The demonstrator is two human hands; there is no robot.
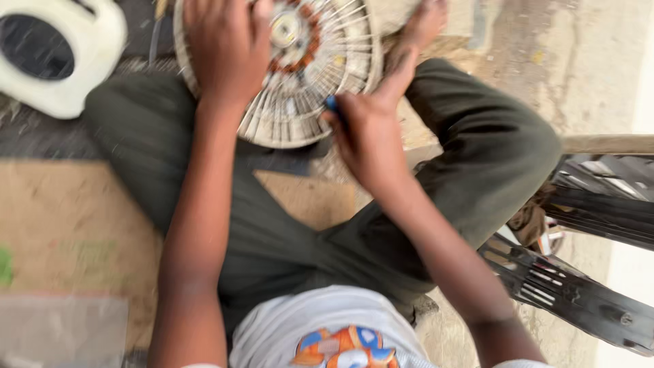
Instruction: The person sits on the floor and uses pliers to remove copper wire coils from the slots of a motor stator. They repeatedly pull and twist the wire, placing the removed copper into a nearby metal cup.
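A round wire fan grille (320, 75) with a motor hub showing copper windings at its middle rests between my knees on the ground. My left hand (228, 48) lies flat on the grille's left side, pressing it down. My right hand (368, 136) is closed around a small blue-handled tool (332, 103) at the grille's lower right rim. The picture is blurred, so the tool's tip is not visible.
A white plastic fan housing (54, 54) lies at the upper left. Black slatted plastic parts (579, 286) sit at the right. Brown cardboard (68, 225) covers the ground at the left, with a clear plastic bag (61, 330) at the bottom left. My bare foot (422, 27) is beside the grille.
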